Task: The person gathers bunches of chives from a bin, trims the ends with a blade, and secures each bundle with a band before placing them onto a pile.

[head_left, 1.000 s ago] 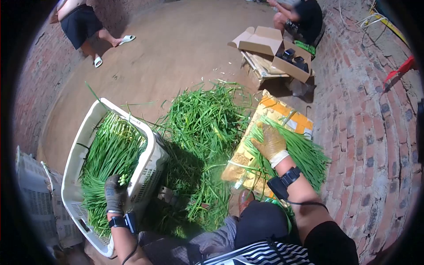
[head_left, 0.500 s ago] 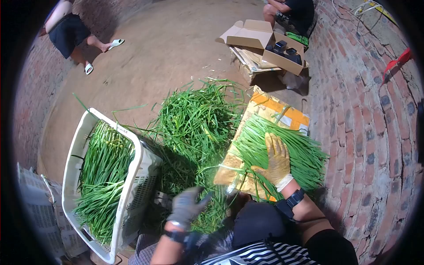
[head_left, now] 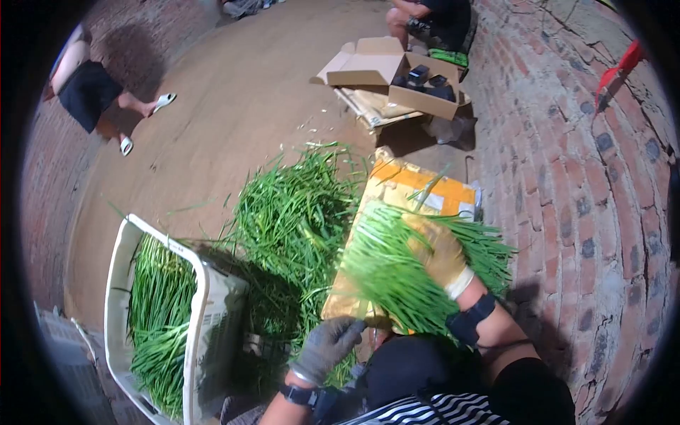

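My right hand (head_left: 438, 253), in a yellowed glove, has its fingers wrapped round a bunch of long green stalks (head_left: 397, 265) over a board with yellow and orange tape (head_left: 333, 301). More stalks lie to the right, beneath and beyond that hand. My left hand (head_left: 329, 347), in a grey glove, is near the board's lower left corner, its fingers bent together; whether anything thin is between them is too small to tell. A loose heap of green leaves (head_left: 290, 205) lies on the floor left of the board.
A white plastic crate (head_left: 202, 312) holding green bundles stands at the left. An open cardboard box (head_left: 439, 103) with dark devices rests on a low stand beyond the board. One person (head_left: 92, 88) stands far left; another (head_left: 446, 21) sits behind the box. A brick wall (head_left: 581, 212) runs along the right.
My right hand, flat on the stalks before, has closed round a bunch and shifted it. My left hand has moved right toward the board, its fingers drawn together. The camera view has shifted.
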The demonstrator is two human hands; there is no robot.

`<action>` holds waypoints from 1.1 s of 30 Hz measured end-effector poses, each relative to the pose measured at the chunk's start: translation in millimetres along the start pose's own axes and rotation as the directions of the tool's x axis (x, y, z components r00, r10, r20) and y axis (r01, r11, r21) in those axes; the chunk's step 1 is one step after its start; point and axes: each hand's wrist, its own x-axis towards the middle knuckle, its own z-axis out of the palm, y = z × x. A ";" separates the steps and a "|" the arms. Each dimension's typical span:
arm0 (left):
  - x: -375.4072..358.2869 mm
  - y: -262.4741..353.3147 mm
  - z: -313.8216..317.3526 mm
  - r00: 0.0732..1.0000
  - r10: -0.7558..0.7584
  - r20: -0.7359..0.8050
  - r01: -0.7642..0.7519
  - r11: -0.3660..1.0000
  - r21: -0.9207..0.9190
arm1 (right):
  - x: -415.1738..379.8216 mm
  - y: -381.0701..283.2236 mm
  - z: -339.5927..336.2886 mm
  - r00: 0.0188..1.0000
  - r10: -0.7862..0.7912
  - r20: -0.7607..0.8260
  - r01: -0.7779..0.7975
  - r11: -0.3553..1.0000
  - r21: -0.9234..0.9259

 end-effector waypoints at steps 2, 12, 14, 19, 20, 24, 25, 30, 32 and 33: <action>-1.2 11.2 0.1 0.997 -0.070 0.025 0.072 0.995 -0.066 | 30.5 35.8 -14.1 0.995 0.100 -0.019 -0.101 0.991 -0.087; 1.2 4.2 14.5 0.994 -0.111 -0.011 0.105 0.963 -0.250 | 100.3 152.3 9.5 0.949 0.269 0.163 -0.104 0.759 -0.643; 3.5 -3.8 19.7 0.996 -0.083 -0.028 0.073 0.968 -0.242 | 102.4 151.6 13.0 0.956 0.232 0.178 -0.073 0.778 -0.624; 2.7 -5.2 16.4 0.993 -0.113 0.020 0.115 0.987 -0.111 | 104.5 148.6 15.5 0.970 0.221 0.098 -0.111 0.768 -0.631; 2.0 -3.1 15.8 0.994 -0.111 0.018 0.112 0.989 -0.094 | 106.7 151.6 16.5 0.982 0.185 0.044 -0.116 0.765 -0.633; 5.7 -0.6 17.5 1.000 -0.018 0.003 0.018 1.000 -0.021 | 123.8 112.8 -8.6 0.938 0.332 0.102 -0.194 0.743 -0.641; 8.0 0.5 18.4 1.000 0.028 -0.008 -0.028 1.000 -0.004 | 127.3 103.3 -8.5 0.941 0.332 0.068 -0.227 0.766 -0.601; 20.2 24.1 19.7 0.996 0.086 -0.030 -0.082 0.992 0.095 | 62.3 30.3 -29.2 0.929 0.083 0.361 -0.141 0.981 0.137; 22.7 26.8 20.8 0.998 0.052 0.025 -0.055 0.991 0.126 | 1.8 -14.2 -33.3 0.834 0.070 0.547 -0.324 0.865 0.382; 26.1 17.1 24.8 0.994 0.107 -0.006 -0.105 0.984 0.146 | -26.4 -23.5 -24.3 0.811 0.076 0.580 -0.357 0.850 0.387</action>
